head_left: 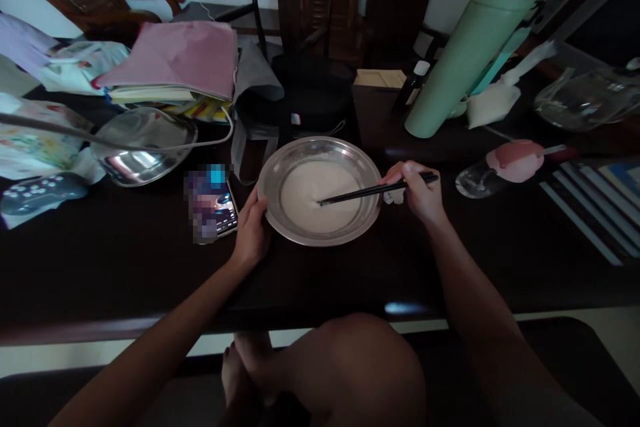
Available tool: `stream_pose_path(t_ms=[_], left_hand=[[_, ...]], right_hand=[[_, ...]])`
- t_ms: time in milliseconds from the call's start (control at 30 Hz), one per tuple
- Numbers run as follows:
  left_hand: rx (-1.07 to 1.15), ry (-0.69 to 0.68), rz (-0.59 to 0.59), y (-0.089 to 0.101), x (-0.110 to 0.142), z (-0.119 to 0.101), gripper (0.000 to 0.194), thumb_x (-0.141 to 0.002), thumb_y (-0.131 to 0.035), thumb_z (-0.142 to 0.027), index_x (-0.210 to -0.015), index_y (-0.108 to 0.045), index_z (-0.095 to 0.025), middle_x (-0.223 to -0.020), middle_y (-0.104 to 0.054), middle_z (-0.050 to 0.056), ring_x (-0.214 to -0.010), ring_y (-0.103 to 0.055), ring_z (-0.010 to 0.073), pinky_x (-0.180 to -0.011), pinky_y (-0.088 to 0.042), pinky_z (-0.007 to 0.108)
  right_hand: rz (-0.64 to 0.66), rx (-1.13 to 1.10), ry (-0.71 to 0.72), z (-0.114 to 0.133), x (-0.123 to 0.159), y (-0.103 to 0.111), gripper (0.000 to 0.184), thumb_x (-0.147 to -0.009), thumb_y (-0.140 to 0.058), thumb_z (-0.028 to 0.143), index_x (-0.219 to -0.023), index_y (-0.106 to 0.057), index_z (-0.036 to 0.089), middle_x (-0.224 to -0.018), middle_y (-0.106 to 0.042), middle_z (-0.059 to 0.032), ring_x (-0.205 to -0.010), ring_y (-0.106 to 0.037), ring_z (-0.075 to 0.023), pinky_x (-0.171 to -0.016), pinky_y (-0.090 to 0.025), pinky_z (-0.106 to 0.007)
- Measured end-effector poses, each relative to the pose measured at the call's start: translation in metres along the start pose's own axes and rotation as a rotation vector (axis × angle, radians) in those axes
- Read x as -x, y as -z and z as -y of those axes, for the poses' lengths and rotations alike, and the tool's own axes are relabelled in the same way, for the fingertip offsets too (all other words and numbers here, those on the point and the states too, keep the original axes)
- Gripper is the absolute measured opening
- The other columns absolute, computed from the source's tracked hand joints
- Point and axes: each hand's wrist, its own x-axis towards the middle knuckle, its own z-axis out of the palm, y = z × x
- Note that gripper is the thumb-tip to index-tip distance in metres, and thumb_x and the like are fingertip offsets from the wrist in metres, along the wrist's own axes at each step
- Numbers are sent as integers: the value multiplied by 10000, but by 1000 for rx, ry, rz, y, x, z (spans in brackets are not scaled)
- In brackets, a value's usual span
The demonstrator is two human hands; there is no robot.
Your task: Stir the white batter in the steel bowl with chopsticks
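Observation:
A shallow steel bowl (367,170) holding pale batter (320,193) sits on the dark table (125,260) in front of me. My left hand (253,230) grips the bowl's left rim with curled fingers. My right hand (420,197) is closed on a pair of black chopsticks (373,191), just right of the bowl. Their tips rest in the batter near its middle.
A phone (213,207) lies left of the bowl, with an empty steel bowl (143,147) and a game controller (43,190) further left. Books under pink cloth (175,60) sit behind. A green flask (470,47), a pink-topped bottle (505,163), a glass jug (585,100) and books (595,207) stand right.

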Motion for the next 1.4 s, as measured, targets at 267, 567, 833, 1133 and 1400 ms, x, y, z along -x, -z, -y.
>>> stream_pose_path(t_ms=[267,567,833,1133,1400], left_hand=[[-21,-7,3,-2,1,-3,418,-835,-763,-393,-1201,-770,-192,-1260,-799,82,-1301,-691,318,-1130,-548,391],[9,26,-3,-4,2,-6,501,-794,-796,-401,-1247,-761,-191,-1291,-795,77,-1326,-681,314,-1173,-528,391],[40,37,-17,-4,2,-5,492,-768,-808,-380,-1226,-777,-204,-1300,-794,75,-1340,-676,314,-1197,-507,396],[36,18,9,1,0,-2,477,-814,-785,-357,-1260,-765,-190,-1274,-802,72,-1329,-681,302,-1174,-527,390],[29,24,-18,-2,1,-4,424,-792,-798,-377,-1182,-780,-211,-1299,-799,63,-1332,-681,311,-1171,-530,394]], right_hand=[[-53,66,-18,3,-2,0,515,-922,-702,693,-640,-773,269,-692,-775,-38,-708,-766,-207,-672,-624,-353],[-55,27,6,1,-2,0,458,-927,-733,632,-650,-796,273,-706,-782,-37,-712,-760,-202,-665,-614,-343],[-58,55,4,2,-2,1,442,-916,-743,646,-674,-808,282,-735,-803,-39,-733,-760,-202,-705,-632,-356],[-20,83,-15,1,-2,0,450,-895,-743,684,-703,-817,284,-755,-811,-35,-748,-779,-202,-736,-649,-358],[47,66,-21,1,-2,0,484,-921,-710,680,-679,-805,272,-708,-788,-37,-708,-759,-197,-720,-641,-353]])
